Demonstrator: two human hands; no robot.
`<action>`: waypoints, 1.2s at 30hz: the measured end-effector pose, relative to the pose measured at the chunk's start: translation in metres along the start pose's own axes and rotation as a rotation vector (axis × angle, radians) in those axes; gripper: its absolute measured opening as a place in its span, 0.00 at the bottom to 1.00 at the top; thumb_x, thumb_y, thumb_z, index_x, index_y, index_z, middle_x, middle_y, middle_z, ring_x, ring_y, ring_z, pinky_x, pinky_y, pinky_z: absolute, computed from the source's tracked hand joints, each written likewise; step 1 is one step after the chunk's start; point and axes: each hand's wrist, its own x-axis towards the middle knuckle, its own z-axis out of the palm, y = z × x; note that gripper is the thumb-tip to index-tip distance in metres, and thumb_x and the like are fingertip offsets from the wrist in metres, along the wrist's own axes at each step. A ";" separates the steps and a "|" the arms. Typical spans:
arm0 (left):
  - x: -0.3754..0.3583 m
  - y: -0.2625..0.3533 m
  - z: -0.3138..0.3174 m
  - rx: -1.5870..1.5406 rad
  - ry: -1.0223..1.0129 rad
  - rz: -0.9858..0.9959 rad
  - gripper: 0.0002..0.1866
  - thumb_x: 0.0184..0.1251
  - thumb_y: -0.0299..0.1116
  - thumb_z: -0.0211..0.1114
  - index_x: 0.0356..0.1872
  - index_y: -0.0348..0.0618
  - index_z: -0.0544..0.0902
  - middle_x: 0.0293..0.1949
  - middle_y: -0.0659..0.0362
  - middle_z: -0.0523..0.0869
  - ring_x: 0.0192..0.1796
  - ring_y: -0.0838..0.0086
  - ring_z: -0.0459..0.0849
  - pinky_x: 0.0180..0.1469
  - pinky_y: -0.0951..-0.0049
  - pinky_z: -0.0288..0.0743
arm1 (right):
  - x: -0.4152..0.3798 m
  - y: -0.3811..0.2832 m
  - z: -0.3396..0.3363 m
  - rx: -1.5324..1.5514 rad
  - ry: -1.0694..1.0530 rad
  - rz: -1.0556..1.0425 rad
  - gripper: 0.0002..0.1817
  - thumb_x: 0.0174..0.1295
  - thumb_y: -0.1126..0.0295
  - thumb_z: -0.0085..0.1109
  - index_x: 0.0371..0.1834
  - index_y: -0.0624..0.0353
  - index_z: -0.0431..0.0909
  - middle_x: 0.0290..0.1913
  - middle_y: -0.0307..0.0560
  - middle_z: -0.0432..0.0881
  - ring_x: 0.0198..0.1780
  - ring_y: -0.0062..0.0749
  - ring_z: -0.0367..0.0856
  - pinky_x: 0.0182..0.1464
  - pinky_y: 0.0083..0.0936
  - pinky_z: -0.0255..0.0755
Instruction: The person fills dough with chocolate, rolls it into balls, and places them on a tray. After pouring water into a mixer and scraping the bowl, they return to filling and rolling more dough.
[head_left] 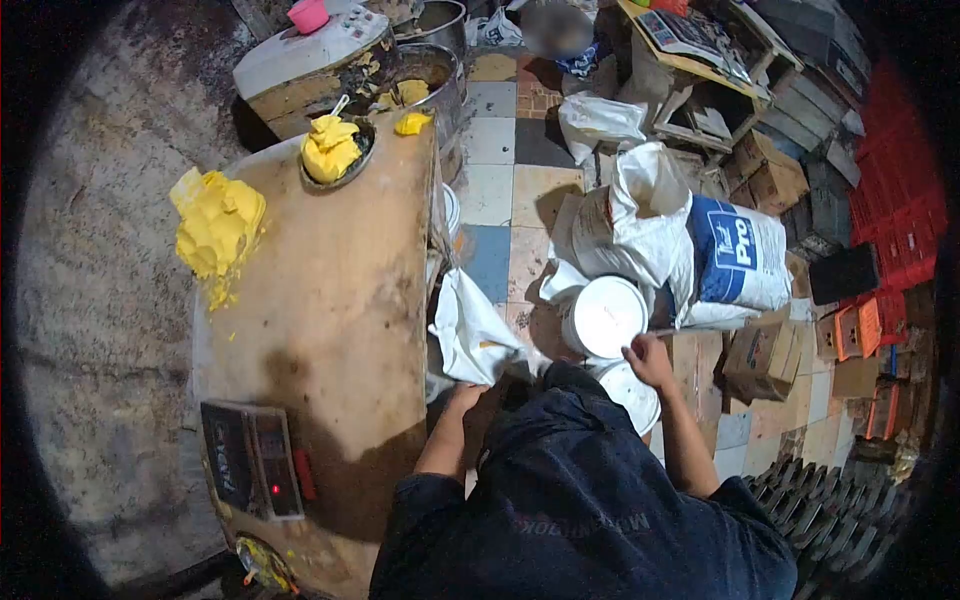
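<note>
My left hand is closed at the lower edge of a white plastic bag, which hangs beside the wooden table; its fingers are partly hidden. My right hand has curled fingers at the rim of a white-lidded bucket; I cannot make out anything in them. Just below that hand is a second white-lidded bucket, partly covered by my dark shirt.
The wooden table on the left carries a yellow mass, a bowl of yellow paste and a scale. Large sacks, cardboard boxes and red crates stand on the right.
</note>
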 end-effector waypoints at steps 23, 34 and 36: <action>0.482 0.580 -0.171 0.066 -0.028 0.401 0.21 0.57 0.50 0.69 0.44 0.45 0.86 0.42 0.55 0.89 0.46 0.68 0.87 0.50 0.69 0.78 | 0.886 -0.007 -0.195 0.050 0.496 -0.245 0.11 0.68 0.68 0.48 0.39 0.65 0.75 0.27 0.41 0.74 0.29 0.22 0.69 0.34 0.22 0.66; 0.728 0.731 -0.305 0.097 -0.154 0.378 0.28 0.53 0.58 0.70 0.46 0.46 0.87 0.45 0.53 0.87 0.48 0.64 0.84 0.52 0.60 0.76 | 1.117 -0.559 -0.044 0.199 -0.121 -1.406 0.10 0.56 0.75 0.57 0.41 0.65 0.79 0.36 0.59 0.83 0.38 0.50 0.84 0.39 0.36 0.77; 0.763 0.762 -0.320 0.244 -0.169 0.348 0.30 0.57 0.60 0.65 0.49 0.45 0.85 0.46 0.50 0.86 0.49 0.58 0.83 0.53 0.58 0.75 | 1.144 -0.618 -0.006 0.056 -0.129 -1.541 0.12 0.59 0.68 0.56 0.42 0.63 0.80 0.36 0.61 0.82 0.41 0.56 0.82 0.43 0.42 0.75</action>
